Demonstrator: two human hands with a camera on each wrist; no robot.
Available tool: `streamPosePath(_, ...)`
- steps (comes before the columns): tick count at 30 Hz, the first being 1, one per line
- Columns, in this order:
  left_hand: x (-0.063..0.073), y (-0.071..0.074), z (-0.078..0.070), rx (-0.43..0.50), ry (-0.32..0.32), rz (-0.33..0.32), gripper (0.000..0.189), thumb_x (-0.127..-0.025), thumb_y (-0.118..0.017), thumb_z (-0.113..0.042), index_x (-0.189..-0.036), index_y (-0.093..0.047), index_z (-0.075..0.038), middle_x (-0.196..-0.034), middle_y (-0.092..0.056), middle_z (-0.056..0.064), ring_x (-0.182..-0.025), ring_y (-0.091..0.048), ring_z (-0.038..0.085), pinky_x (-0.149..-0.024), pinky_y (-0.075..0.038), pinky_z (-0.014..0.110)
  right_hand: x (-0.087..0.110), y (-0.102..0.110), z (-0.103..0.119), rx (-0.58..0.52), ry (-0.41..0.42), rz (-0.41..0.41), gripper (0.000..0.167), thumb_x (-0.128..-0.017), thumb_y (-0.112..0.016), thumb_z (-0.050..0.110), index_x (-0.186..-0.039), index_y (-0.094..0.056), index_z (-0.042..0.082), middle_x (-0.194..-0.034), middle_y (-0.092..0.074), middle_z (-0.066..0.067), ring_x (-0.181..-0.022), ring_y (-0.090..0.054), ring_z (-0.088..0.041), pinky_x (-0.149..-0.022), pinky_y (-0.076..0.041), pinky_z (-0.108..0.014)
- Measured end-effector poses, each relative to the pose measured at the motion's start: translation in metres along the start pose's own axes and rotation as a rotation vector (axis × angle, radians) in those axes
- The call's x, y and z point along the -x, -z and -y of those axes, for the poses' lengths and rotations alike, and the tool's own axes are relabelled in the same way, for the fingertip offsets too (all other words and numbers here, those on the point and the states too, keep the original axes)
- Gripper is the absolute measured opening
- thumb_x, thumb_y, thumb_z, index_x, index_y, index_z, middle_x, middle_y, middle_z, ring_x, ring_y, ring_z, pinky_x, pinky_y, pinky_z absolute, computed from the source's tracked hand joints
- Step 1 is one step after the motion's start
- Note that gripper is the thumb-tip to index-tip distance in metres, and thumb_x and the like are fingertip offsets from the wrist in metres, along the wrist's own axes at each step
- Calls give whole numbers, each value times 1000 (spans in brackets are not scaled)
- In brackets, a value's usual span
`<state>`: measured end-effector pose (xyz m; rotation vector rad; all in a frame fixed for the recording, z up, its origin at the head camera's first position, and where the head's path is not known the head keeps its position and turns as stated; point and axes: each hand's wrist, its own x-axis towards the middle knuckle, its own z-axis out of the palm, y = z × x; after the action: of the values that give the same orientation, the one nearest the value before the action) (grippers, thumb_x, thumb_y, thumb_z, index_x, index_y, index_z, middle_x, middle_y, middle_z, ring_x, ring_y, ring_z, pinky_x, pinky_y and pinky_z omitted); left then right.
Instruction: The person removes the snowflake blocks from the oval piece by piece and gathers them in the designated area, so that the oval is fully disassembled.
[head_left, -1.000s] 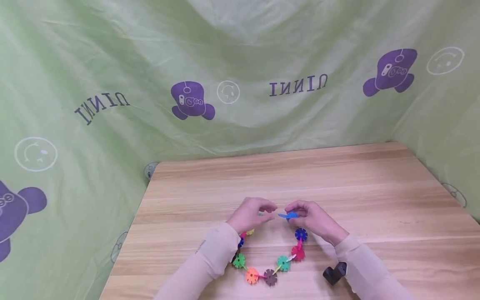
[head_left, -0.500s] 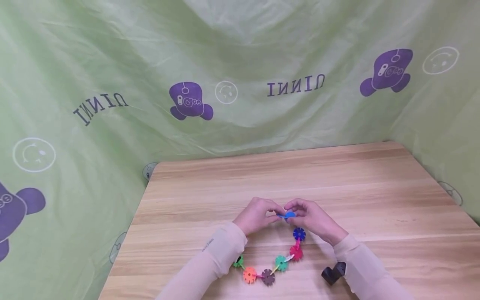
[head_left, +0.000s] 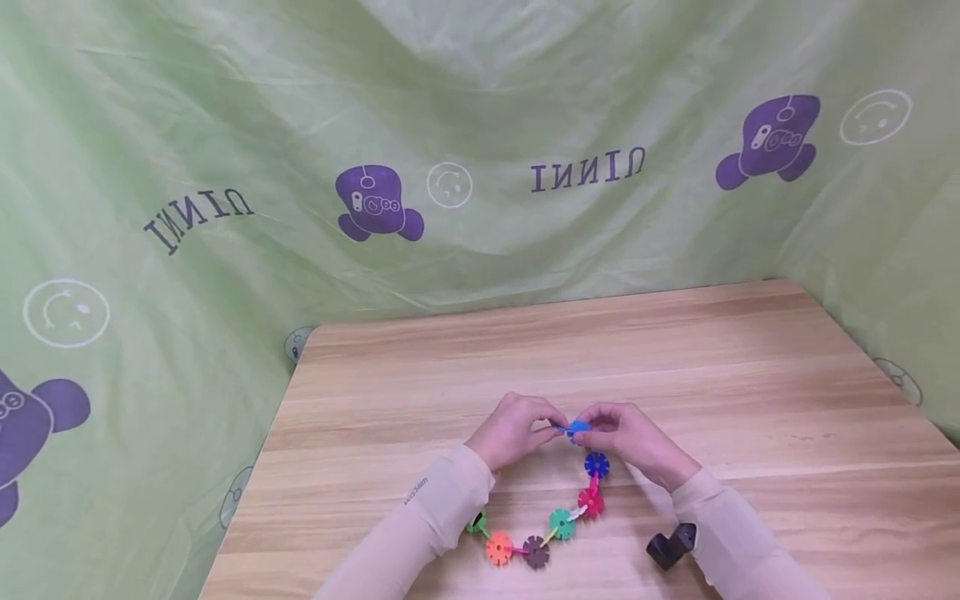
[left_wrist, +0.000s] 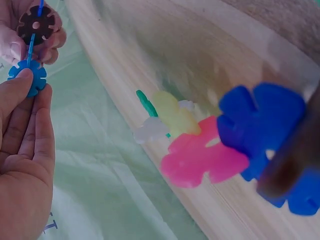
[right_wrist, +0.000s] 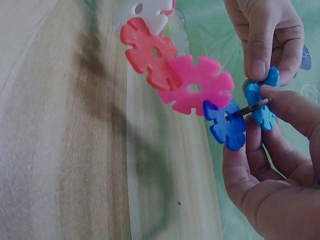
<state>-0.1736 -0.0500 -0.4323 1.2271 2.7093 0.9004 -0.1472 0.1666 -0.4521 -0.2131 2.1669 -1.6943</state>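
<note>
The outer light-blue disc is sitting right in the pinch of the left hand, thumb lying on its face. Its edge is meeting an inner light-blue disc, which the right hand is gripping between thumb and fingers, so yeah, both hands are grasping something. Can't tell if the slots are fully seating, the fingertips are hiding too much.

My read is the person's joining discs at this end of the string. The next move is probably calling for a firm, straight squeeze from the left thumb and fingers while the right ones are steadying the neighbour, no twisting.

Beside the right thumb, a brown disc is standing crosswise to the inner one, and a dark blue disc is coming next, near the lower right fingers. The rest of the chain is curving round on the wrist side of both hands. What's looking like its other end, with a green piece, is lying apart from the left fingers, unheld.

Beyond the fingertips, the wooden table is stretching back toward a green curtain.
</note>
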Motion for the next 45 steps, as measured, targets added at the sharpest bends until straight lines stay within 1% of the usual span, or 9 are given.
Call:
streamPosePath(4, 2, 0, 1, 29, -1, -14, 13, -89, -72, -11, -102, -77, -12, -103, -77, 0, -95, -72, 8, -86, -51, 10, 0, 1, -2, 16, -18, -1, 32, -91, -72, 22, -111, -65, -2, -100, -71, -8, -95, -67, -22, -84, -56, -31)
streamPosePath(8, 2, 1, 3, 33, -23, -19, 12, -89, -73, -11, -101, -76, -11, -102, -77, 1, -94, -72, 9, -86, -52, 11, -1, 2, -1, 22, -9, 9, 32, -92, -70, 23, -111, -67, -2, -102, -72, -9, -94, -66, -19, -87, -56, -33)
streamPosePath(18, 1, 3, 5, -32, -115, -17, 13, -88, -72, -9, -101, -75, -11, -101, -76, 0, -93, -72, 9, -86, -50, 7, -2, 0, 5, -16, -17, 19, 31, -91, -71, 20, -109, -67, -4, -99, -74, -7, -92, -68, -16, -87, -56, -30)
streamPosePath(24, 3, 3, 3, -86, -195, -73, 9, -91, -69, -8, -100, -72, -9, -99, -75, 1, -93, -71, 11, -89, -49, 8, -3, -1, 7, -25, 5, 24, 30, -91, -71, 18, -108, -67, -7, -97, -74, -8, -91, -67, -16, -85, -55, -29)
streamPosePath(29, 4, 3, 3, -133, -230, -113, 8, -91, -69, -6, -99, -70, -7, -97, -74, 1, -93, -70, 12, -90, -50, 9, -4, -2, 6, -38, 14, 23, 30, -91, -71, 16, -108, -67, -8, -95, -74, -7, -89, -67, -14, -83, -55, -28)
streamPosePath(32, 5, 8, 6, -148, -165, -133, 9, -92, -68, -6, -100, -70, -8, -98, -73, 1, -95, -70, 12, -90, -51, 12, -5, -1, 5, -46, -1, 15, 29, -90, -71, 15, -107, -66, -9, -92, -73, -4, -87, -67, -13, -81, -56, -27)
streamPosePath(35, 6, 20, 11, -121, -52, -151, 9, -93, -67, -7, -101, -70, -8, -99, -73, 2, -94, -70, 13, -88, -54, 16, -5, 1, 3, -42, -16, 12, 30, -91, -71, 15, -108, -65, -8, -93, -73, -3, -88, -67, -11, -82, -57, -26)
streamPosePath(39, 7, 38, 19, 7, 133, -157, 10, -94, -67, -12, -101, -72, -9, -100, -74, 2, -94, -70, 13, -86, -57, 22, -5, 5, 4, -32, -22, 17, 34, -91, -71, 19, -112, -65, -8, -99, -74, -6, -93, -68, -13, -85, -58, -28)
streamPosePath(45, 16, 51, 45, 231, 446, -238, 14, -92, -70, -20, -103, -74, -12, -99, -76, 1, -93, -70, 14, -86, -57, 29, -3, 5, 4, -61, -38, 29, 33, -91, -71, 17, -112, -65, -8, -100, -74, -8, -93, -69, -15, -86, -58, -27)
